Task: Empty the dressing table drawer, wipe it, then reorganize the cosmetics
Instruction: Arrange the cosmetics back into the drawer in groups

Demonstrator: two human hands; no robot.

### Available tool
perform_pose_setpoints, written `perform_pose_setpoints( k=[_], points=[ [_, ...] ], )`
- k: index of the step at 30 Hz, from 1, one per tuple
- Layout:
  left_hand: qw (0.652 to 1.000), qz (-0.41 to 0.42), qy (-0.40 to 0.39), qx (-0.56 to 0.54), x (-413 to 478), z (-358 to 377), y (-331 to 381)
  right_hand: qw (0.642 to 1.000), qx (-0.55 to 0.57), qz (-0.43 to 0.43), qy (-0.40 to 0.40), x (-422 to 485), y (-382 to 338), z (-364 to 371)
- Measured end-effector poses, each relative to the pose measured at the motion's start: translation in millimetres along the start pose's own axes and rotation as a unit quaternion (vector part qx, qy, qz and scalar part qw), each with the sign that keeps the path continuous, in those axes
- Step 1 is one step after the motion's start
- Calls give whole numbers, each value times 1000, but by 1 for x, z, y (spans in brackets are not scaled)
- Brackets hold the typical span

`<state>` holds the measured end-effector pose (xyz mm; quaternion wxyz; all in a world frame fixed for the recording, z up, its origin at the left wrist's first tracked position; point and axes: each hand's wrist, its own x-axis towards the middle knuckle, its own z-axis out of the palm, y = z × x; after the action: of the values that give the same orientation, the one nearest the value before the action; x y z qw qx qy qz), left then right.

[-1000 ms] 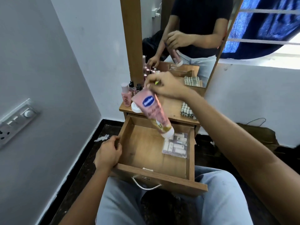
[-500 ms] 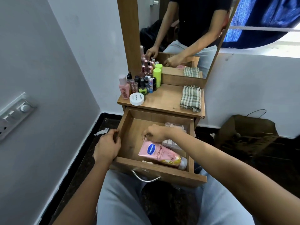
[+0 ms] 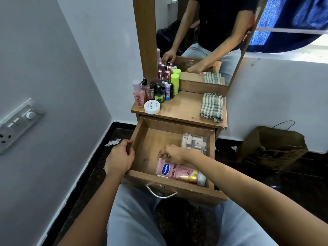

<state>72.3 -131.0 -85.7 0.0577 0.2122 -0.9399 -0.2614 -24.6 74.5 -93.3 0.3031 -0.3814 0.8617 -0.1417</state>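
Observation:
The wooden drawer point(image 3: 150, 139) of the dressing table is pulled out over my lap. A pink Vaseline tube point(image 3: 179, 172) lies flat along its front wall, cap to the right. My right hand point(image 3: 171, 154) is curled over the tube's crimped left end and pinches it. My left hand point(image 3: 119, 159) grips the drawer's left wall. A clear plastic box point(image 3: 194, 142) of small white items sits at the drawer's back right. On the tabletop stand several small cosmetic bottles point(image 3: 159, 89), a pink bottle point(image 3: 138, 95), a green bottle point(image 3: 174, 83) and a white jar point(image 3: 152, 107).
A folded checked cloth point(image 3: 211, 107) lies on the tabletop's right side. The mirror point(image 3: 204, 32) rises behind the bottles. A brown paper bag point(image 3: 271, 148) stands on the dark floor to the right. A wall switchboard point(image 3: 16, 125) is at the left.
My right hand brought the pink tube down from above the drawer and laid it flat along the front wall. My left hand stayed on the drawer's left wall.

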Motion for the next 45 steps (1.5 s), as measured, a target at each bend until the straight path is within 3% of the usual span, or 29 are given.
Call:
perform_pose_setpoints(
  k=[6,8,12,15,18,26,33,39,42,45],
  points=[
    [1000,9,5,5,0,-1,0,1000,-4,19,-24,-1,-1,-7],
    [1000,13,6,7,0,-1,-1,1000,-27,0,8,1,-6,-28],
    [1000,17,15,8,1,1,-2,981,15,-49,189,8,-25,-84],
    [1000,16,13,9,1,1,-1,923,61,-84,370,24,-37,-125],
    [1000,15,12,7,0,0,-1,890,61,-95,442,51,-47,-159],
    [1000,13,13,2,0,1,-2,929,-58,-69,358,96,-69,-185],
    [1000,17,15,4,1,1,-1,910,-37,-105,398,85,-78,-175],
    [1000,11,14,7,1,2,-2,852,63,-181,488,29,-78,-177],
    [1000,8,10,7,1,2,-2,861,137,-180,456,-8,-71,-155],
    [1000,3,7,13,1,2,-2,884,129,-156,420,-27,-49,-116]
  ],
)
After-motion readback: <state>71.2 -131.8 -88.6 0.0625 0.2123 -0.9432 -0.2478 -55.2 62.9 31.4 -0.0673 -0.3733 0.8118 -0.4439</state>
